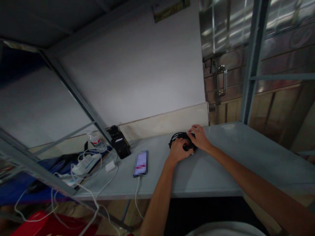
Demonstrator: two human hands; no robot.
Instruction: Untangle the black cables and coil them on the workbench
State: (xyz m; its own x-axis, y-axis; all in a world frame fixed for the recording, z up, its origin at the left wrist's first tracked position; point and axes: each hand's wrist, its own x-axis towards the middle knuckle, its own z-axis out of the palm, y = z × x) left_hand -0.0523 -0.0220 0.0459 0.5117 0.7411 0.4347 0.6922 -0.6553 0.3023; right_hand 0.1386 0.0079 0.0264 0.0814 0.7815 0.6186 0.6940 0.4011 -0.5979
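Observation:
A black bundled object [177,137], perhaps a coiled cable or strap, lies on the grey table [221,164] near the wall. My left hand [178,149] rests on its near side with fingers curled onto it. My right hand [199,138] covers its right side, fingers bent over it. Both hands grip the same black thing; much of it is hidden beneath them.
A phone [141,163] with a lit screen lies left of my hands, a white cable running off the table edge. Further left stand a black box [120,144], a white charger [110,166], a power strip [85,164], tangled white cables and a plastic bottle [94,141]. A metal door [246,59] is at right.

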